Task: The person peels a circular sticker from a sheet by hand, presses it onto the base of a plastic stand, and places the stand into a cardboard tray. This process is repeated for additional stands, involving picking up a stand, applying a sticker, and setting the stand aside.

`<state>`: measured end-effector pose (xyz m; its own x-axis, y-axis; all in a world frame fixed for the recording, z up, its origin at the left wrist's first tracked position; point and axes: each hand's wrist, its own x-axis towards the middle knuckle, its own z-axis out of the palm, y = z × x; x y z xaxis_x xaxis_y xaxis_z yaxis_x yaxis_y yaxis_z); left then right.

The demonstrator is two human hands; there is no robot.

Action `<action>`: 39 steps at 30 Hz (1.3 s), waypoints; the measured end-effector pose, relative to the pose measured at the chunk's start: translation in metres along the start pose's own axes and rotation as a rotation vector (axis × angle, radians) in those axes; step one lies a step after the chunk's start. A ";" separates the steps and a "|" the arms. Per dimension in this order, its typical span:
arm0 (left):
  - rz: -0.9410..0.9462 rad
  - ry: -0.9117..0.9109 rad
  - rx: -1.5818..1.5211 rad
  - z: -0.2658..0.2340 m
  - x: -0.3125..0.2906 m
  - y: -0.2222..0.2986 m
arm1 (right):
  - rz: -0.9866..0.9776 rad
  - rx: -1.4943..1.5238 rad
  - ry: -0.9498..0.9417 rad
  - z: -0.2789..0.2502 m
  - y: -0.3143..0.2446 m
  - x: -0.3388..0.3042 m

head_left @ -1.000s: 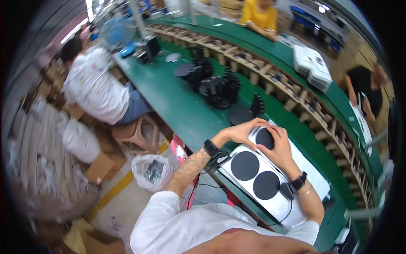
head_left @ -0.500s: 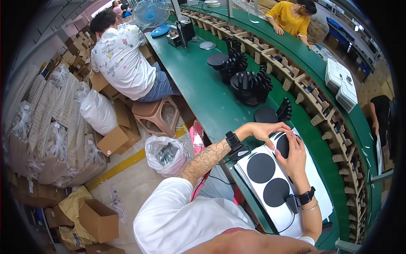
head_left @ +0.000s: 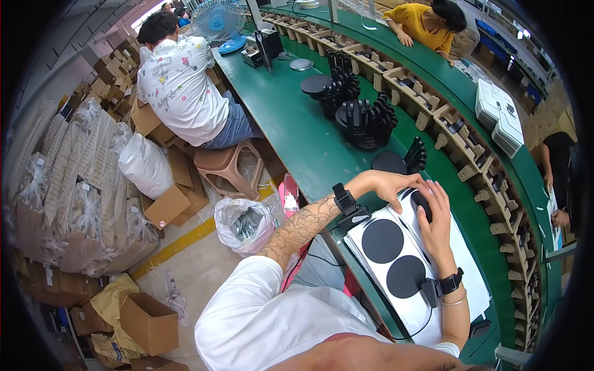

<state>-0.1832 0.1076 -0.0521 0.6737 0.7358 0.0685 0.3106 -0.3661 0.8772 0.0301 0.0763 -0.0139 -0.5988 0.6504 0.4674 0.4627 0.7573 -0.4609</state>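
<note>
A long green tabletop (head_left: 309, 148) curves from the top centre of the frame down to the lower right, with a row of tan compartment racks (head_left: 458, 136) along its far edge. In the upper left a person in a white patterned shirt (head_left: 182, 86) sits at it on a brown plastic stool (head_left: 229, 167); at the top right another person in a yellow top (head_left: 427, 25) leans over the far side. Clear bags of packed goods (head_left: 68, 185) and brown cartons (head_left: 148, 321) fill the left and lower left of the frame, and a tied plastic bag (head_left: 244, 224) lies on the floor near the centre.

At centre right a white tray (head_left: 470, 272) lies flat on the tabletop, with two black discs (head_left: 382, 241) in it, one nearer the frame's centre and one just below it. Above the tray, clusters of black parts (head_left: 368, 120) stand upright on the tabletop, and a blue fan (head_left: 216, 18) stands at the top.

The left hand (head_left: 393, 184) curls over the tray's upper corner, fingers bent and touching it. The right hand (head_left: 436, 226) presses flat on a third black disc (head_left: 419, 201) at the tray's upper end, partly covering it; whether the fingers grip its edge cannot be told. Both wrists wear black bands.
</note>
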 end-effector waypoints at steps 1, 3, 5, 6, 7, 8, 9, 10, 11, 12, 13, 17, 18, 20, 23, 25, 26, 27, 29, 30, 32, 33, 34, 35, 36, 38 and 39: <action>-0.007 -0.003 0.015 0.000 0.001 0.001 | 0.002 0.000 0.001 0.000 0.000 -0.001; -0.020 -0.011 0.045 -0.002 0.003 0.004 | -0.065 -0.001 -0.085 -0.001 0.001 0.000; -0.015 -0.012 0.050 -0.003 0.003 0.005 | -0.098 0.001 -0.129 -0.002 0.000 0.001; -0.011 -0.009 0.054 -0.004 0.002 0.005 | -0.080 0.015 -0.112 -0.003 -0.002 0.002; -0.008 -0.006 0.059 -0.005 0.001 0.005 | -0.062 0.029 -0.095 -0.004 -0.004 0.004; -0.007 -0.010 0.057 -0.006 0.001 0.007 | -0.041 0.041 -0.076 -0.005 -0.005 0.005; -0.018 -0.011 0.066 -0.007 0.002 0.010 | -0.037 0.040 -0.075 -0.006 -0.003 0.005; -0.029 -0.013 0.074 -0.008 0.002 0.013 | -0.049 0.063 -0.079 -0.008 0.002 0.005; -0.040 -0.015 0.083 -0.007 0.003 0.014 | -0.062 0.087 -0.083 -0.010 0.007 0.005; -0.039 -0.019 0.082 -0.007 0.004 0.013 | -0.074 0.110 -0.086 -0.012 0.010 0.005; -0.028 -0.010 0.079 -0.006 0.004 0.013 | -0.070 0.109 -0.083 -0.013 0.010 0.005; -0.039 0.004 0.066 -0.005 0.001 0.013 | -0.150 0.005 -0.102 -0.015 0.010 0.008; -0.076 0.000 0.069 -0.006 0.001 0.019 | -0.198 -0.042 -0.120 -0.014 0.006 0.009; -0.113 -0.006 0.072 -0.006 0.001 0.020 | -0.296 -0.137 -0.156 -0.013 -0.001 0.010; -0.037 -0.008 0.057 -0.006 0.003 0.012 | -0.286 -0.109 -0.191 -0.007 0.010 0.005; -0.051 -0.012 0.068 -0.005 0.004 0.011 | -0.276 -0.093 -0.210 -0.006 0.014 0.003; -0.062 -0.013 0.081 -0.005 0.005 0.012 | -0.286 -0.127 -0.229 -0.008 0.015 0.003; -0.074 -0.013 0.095 -0.005 0.006 0.012 | -0.295 -0.162 -0.249 -0.009 0.017 0.002; -0.070 -0.014 0.102 -0.006 0.009 0.011 | -0.300 -0.194 -0.268 -0.012 0.016 0.003; -0.067 -0.011 0.110 -0.007 0.010 0.010 | -0.296 -0.204 -0.231 -0.012 0.011 0.004; -0.064 -0.011 0.117 -0.006 0.010 0.011 | -0.289 -0.224 -0.157 -0.012 0.005 0.006; -0.065 0.001 0.129 -0.006 0.008 0.014 | -0.285 -0.222 -0.157 -0.011 0.007 0.006; -0.067 0.014 0.141 -0.006 0.007 0.016 | -0.296 -0.254 -0.168 -0.010 0.010 0.006; -0.066 0.027 0.155 -0.005 0.006 0.018 | -0.308 -0.288 -0.177 -0.009 0.011 0.005; -0.066 0.024 0.154 -0.005 0.007 0.018 | -0.319 -0.321 -0.188 -0.009 0.011 0.005; -0.086 0.012 0.120 -0.007 0.007 0.019 | -0.306 -0.301 -0.177 -0.008 0.010 0.004; -0.097 0.006 0.103 -0.007 0.008 0.019 | -0.297 -0.280 -0.167 -0.007 0.010 0.004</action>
<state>-0.1767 0.1108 -0.0319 0.6330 0.7741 -0.0109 0.4412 -0.3492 0.8266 0.0373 0.0864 -0.0112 -0.8192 0.4012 0.4099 0.4005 0.9117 -0.0919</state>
